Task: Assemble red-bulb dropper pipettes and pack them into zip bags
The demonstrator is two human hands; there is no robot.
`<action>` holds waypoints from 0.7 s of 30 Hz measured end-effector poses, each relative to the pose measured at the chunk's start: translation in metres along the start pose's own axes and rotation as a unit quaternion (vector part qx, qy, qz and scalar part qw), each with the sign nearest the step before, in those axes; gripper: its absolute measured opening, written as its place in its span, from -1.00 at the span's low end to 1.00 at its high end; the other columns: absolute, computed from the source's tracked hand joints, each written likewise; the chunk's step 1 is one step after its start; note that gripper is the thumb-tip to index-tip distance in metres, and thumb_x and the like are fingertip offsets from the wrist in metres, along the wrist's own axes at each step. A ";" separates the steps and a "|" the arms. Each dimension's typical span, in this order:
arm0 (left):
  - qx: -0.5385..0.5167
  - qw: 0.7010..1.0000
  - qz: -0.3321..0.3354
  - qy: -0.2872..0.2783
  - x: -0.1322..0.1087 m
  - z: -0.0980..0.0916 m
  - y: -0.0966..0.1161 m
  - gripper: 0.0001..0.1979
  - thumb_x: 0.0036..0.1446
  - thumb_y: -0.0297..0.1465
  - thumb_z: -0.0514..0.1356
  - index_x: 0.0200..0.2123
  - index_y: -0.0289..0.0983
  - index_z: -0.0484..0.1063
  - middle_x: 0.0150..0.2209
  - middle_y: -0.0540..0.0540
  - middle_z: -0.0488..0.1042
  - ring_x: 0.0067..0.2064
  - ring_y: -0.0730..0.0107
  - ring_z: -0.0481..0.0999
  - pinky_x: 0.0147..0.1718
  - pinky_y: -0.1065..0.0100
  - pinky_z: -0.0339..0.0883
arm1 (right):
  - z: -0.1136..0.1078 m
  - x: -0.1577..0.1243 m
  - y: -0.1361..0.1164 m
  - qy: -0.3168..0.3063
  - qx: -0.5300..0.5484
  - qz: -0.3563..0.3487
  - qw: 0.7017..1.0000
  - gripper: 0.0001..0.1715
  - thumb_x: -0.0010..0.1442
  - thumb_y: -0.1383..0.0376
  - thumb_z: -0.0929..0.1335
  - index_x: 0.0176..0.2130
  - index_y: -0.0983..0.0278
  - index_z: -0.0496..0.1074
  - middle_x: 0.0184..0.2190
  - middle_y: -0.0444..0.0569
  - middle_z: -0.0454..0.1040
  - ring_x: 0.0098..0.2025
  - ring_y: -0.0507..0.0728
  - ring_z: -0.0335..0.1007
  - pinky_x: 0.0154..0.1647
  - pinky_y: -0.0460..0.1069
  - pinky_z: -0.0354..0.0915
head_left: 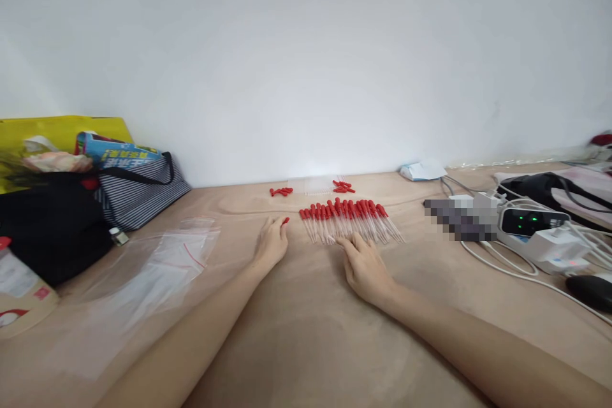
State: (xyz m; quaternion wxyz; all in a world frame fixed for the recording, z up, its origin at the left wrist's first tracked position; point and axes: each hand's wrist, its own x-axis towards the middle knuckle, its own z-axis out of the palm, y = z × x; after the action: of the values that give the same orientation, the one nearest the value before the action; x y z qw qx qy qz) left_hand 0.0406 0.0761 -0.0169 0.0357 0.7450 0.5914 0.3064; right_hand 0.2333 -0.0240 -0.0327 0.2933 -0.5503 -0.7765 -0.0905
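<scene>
Left hand [273,240] pinches a bulb [285,221]; right hand [366,266], I can't tell. Its bump could roll droppers [352,207] at twelve o'clock.

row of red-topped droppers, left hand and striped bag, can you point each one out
Row of red-topped droppers [352,207]: head view, on a red top near the row's middle.
Left hand [273,241]: head view, on the back of the hand.
Striped bag [143,199]: head view, on its striped side.
</scene>
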 end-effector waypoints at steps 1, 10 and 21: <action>-0.007 1.000 0.010 -0.003 -0.007 -0.005 -0.002 -0.79 0.11 -0.53 -0.03 -0.25 -0.33 0.37 -0.27 -0.16 0.37 -0.19 0.28 0.38 -0.18 0.32 0.22 | -0.001 0.001 0.000 -0.001 0.001 -0.001 1.000 -0.62 0.09 0.49 0.13 -0.09 0.35 0.27 -0.34 0.08 0.31 -0.34 0.13 0.21 -0.35 0.00 0.08; -0.147 0.971 0.130 -0.140 -0.082 -0.045 0.009 -0.87 0.10 -0.37 0.04 -0.36 -0.28 0.33 -0.46 0.01 0.36 -0.43 0.46 0.34 -0.44 0.45 0.21 | -0.006 0.001 -0.006 -0.053 0.164 -0.102 0.980 -0.71 0.19 0.40 0.14 -0.14 0.20 0.32 -0.33 -0.04 0.37 -0.31 0.05 0.25 -0.31 -0.03 0.02; -0.168 0.961 0.164 -0.143 -0.078 -0.042 0.016 -0.89 0.07 -0.40 0.07 -0.37 -0.29 0.36 -0.45 0.00 0.37 -0.41 0.45 0.34 -0.40 0.43 0.19 | -0.008 0.002 -0.016 -0.046 0.131 -0.122 0.983 -0.76 0.18 0.37 0.14 -0.27 0.29 0.35 -0.45 -0.06 0.40 -0.43 0.03 0.22 -0.35 -0.03 -0.08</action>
State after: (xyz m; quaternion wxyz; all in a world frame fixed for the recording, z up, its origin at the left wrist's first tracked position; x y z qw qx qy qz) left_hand 0.0244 -0.0122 -0.0092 0.1939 0.8514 0.3894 0.2932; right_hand 0.2211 -0.0326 -0.0223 0.3138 -0.4113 -0.8558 0.0025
